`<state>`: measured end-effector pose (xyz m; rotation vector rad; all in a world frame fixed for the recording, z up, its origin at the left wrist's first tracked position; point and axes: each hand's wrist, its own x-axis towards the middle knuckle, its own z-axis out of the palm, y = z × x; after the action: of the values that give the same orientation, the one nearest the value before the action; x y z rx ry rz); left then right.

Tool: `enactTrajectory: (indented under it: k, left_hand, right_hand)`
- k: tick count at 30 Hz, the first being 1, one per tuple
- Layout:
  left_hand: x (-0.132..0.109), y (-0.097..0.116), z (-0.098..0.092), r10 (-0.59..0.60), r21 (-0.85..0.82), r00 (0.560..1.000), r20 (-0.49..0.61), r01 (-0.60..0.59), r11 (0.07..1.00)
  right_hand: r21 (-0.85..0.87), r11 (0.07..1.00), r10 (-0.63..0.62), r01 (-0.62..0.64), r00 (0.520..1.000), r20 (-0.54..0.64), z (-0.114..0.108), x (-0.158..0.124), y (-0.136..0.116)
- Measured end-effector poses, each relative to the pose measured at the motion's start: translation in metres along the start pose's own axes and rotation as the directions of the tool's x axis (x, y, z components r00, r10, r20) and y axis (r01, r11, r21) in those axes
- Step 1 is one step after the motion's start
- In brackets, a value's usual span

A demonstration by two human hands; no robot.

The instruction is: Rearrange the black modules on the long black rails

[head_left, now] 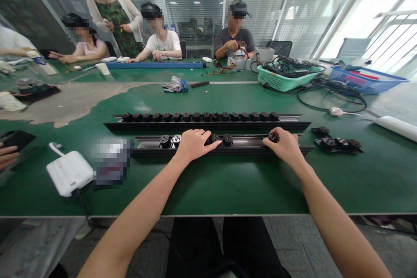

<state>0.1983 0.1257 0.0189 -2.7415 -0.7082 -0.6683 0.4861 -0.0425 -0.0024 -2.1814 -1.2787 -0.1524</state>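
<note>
Table point(228, 191), green-topped, carries a near rail point(247, 151) and, just beyond it, a far rail point(202, 127), both long, black-sided and roughly parallel. The right hand point(288, 145) is toward the near rail's right end, its grip pinching a black module point(273, 137) between thumb and fingers at the channel. The left hand point(194, 144) lies over the same rail farther left, back upward, thumb spread away from the fingers; whether that grip holds anything cannot be told, since the hand hides the spot. Two modules point(164, 140) sit in the channel to its left, and more modules point(227, 140) show beside its thumb. A close row of modules point(195, 116) lines the far rail. Loose modules point(340, 144) lie just beyond the near rail's right end.
</note>
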Motion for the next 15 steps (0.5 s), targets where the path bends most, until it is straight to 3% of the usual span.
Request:
enactTrajectory:
  k: [15]
  left_hand:
    - [0.0001,-0.0001,0.0000,-0.005,-0.004,1.000,0.001,0.005,1.000]
  right_hand:
    - [-0.040,0.998,0.047,-0.047,0.999,0.023,-0.0031,0.0025,0.0045]
